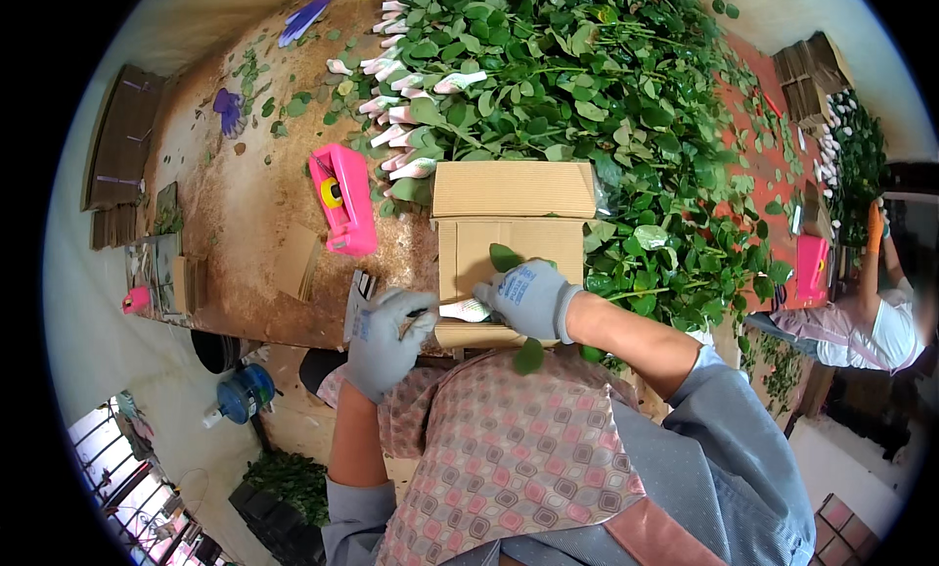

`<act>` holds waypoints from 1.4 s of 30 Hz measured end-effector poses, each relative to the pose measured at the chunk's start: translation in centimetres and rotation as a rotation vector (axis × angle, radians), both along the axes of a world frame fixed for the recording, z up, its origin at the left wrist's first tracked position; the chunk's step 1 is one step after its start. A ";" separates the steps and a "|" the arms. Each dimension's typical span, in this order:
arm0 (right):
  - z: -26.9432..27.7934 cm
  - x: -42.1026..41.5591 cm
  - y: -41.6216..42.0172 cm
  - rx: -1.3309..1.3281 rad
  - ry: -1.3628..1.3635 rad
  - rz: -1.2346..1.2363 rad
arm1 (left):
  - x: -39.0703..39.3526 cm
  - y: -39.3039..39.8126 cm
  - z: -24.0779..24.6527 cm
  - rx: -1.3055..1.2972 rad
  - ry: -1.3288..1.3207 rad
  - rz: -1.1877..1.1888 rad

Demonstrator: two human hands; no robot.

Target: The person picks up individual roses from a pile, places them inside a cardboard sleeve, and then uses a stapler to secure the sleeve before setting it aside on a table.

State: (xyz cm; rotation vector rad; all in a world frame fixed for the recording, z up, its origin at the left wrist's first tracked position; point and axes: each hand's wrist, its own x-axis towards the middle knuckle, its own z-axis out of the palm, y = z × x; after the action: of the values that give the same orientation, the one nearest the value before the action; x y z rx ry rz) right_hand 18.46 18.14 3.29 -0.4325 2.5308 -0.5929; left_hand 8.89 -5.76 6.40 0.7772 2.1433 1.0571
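My right hand (pixel 524 298), in a grey work glove, is closed around a stem with green leaves, just below a flower head in a white mesh sleeve (pixel 466 311). Both lie over a brown corrugated cardboard sheet (pixel 513 188) in front of me. My left hand (pixel 389 338), gloved alike, is raised left of the sleeved flower with curled fingers; whether it holds something small is unclear. A grey metal tool or stand (pixel 359 302), partly hidden, is behind it. Many leafy stems (pixel 587 74) with sleeved flower heads (pixel 396 137) lie piled beyond the cardboard.
A pink tape dispenser (pixel 352 203) and cardboard pieces (pixel 297 261) are on the worn table (pixel 213 272). Purple gloves (pixel 230 111) lie farther off. Another person (pixel 880 324) is at the far right beside a red table (pixel 759 118). A blue water bottle (pixel 246 392) is below left.
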 end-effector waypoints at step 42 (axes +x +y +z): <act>2.4 -16.5 13.1 0.090 0.597 -0.627 | 4.7 2.9 -4.0 -0.032 0.762 -0.442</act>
State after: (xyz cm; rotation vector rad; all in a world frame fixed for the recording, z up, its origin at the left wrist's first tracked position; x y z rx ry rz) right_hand 2.00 31.28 5.68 0.2906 3.2710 -0.6294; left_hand 13.55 -2.85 2.38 1.7516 2.3789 0.5248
